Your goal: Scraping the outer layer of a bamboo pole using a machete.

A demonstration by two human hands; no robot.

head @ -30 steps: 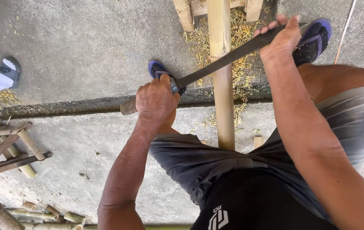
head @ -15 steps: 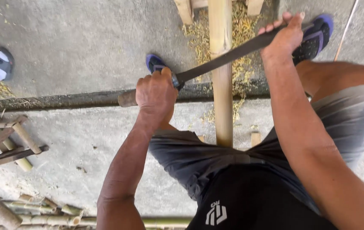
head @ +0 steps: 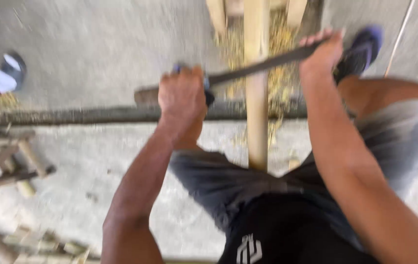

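A long pale bamboo pole [head: 256, 98] runs from my lap away across the concrete floor. A dark long-bladed knife [head: 263, 65] lies crosswise over it. My left hand [head: 182, 98] is closed around the knife's wooden handle at the left of the pole. My right hand [head: 324, 54] presses on the far end of the blade at the right of the pole. Pale shavings [head: 280, 44] lie around the pole beyond the blade. The picture is blurred by motion.
A dark gutter line [head: 72, 116] crosses the concrete floor. Another person's foot in a sandal and white sock [head: 6, 76] is at the far left. A small wooden frame [head: 3, 161] and bamboo offcuts [head: 33, 244] lie at the lower left. My right foot wears a blue sandal [head: 363, 46].
Both hands and the knife have slid nearer to me along the pole. The view has shifted and grown blurred.
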